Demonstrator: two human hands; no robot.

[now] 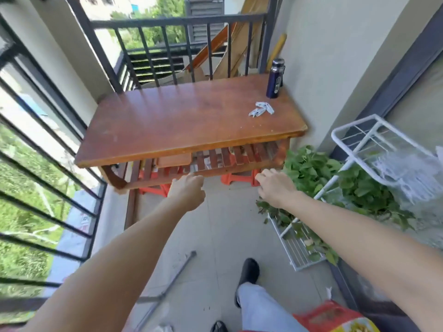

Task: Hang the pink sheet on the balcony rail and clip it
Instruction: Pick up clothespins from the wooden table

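Observation:
No pink sheet is in view. A small pile of pale clips [261, 109] lies on the right part of a brown wooden table [167, 125]. The dark balcony rail [177, 21] runs behind the table and continues along the left side [36, 149]. Both my arms reach forward below the table's front edge. My left hand [188, 191] hangs with loosely curled fingers and holds nothing. My right hand [275, 185] is also empty, its fingers relaxed, near the table's lower slatted shelf.
A dark blue flask [275, 79] stands at the table's back right corner. A white wire rack [359, 149] and a leafy green plant [316, 171] stand to the right. Orange stools [239, 179] sit under the table. A metal rod [177, 274] lies on the floor.

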